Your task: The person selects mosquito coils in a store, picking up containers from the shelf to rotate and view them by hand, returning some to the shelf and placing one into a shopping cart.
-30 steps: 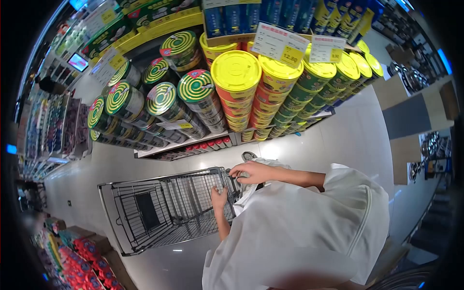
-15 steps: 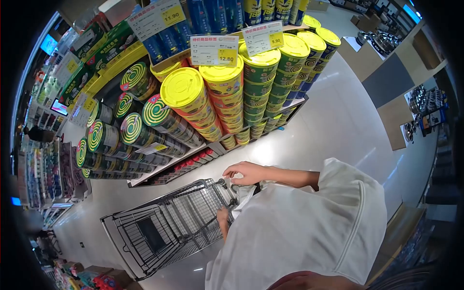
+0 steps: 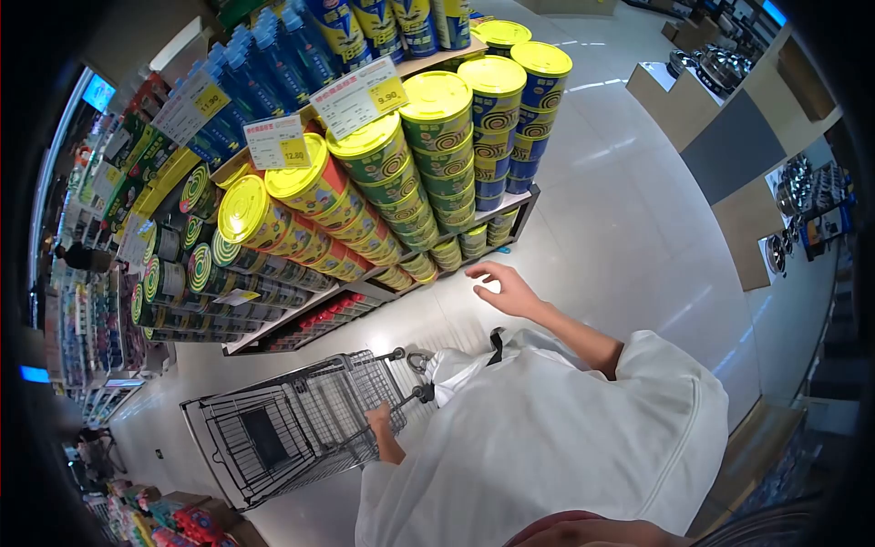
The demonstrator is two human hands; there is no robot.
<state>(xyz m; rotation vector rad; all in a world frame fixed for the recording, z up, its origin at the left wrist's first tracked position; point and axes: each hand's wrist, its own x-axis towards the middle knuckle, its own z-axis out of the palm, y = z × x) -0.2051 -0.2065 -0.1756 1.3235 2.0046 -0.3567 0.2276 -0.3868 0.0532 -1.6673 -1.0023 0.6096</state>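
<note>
My left hand [image 3: 379,419] is closed on the near side of an empty-looking wire shopping cart [image 3: 264,438], close to its handle end. My right hand [image 3: 506,290] hangs in the air beyond the cart, fingers slightly bent and apart, with nothing in it. Nearest to it is the shelf display, where green tubs with yellow lids [image 3: 437,96] stand in stacked columns. Blue tubs [image 3: 533,118] are stacked at the display's right end, and yellow-and-red tubs [image 3: 301,173] further left.
Blue spray bottles [image 3: 292,46] and yellow-blue cans [image 3: 410,27] top the display, with price tags [image 3: 358,98] along the edge. Cans with green spiral ends [image 3: 164,278] lie at the left. Metal cookware [image 3: 725,64] is on a stand at right. Boxes [image 3: 196,520] are bottom left.
My right hand has moved away from the cart handle, up and to the right. The display has shifted left in view; my left hand remains on the cart.
</note>
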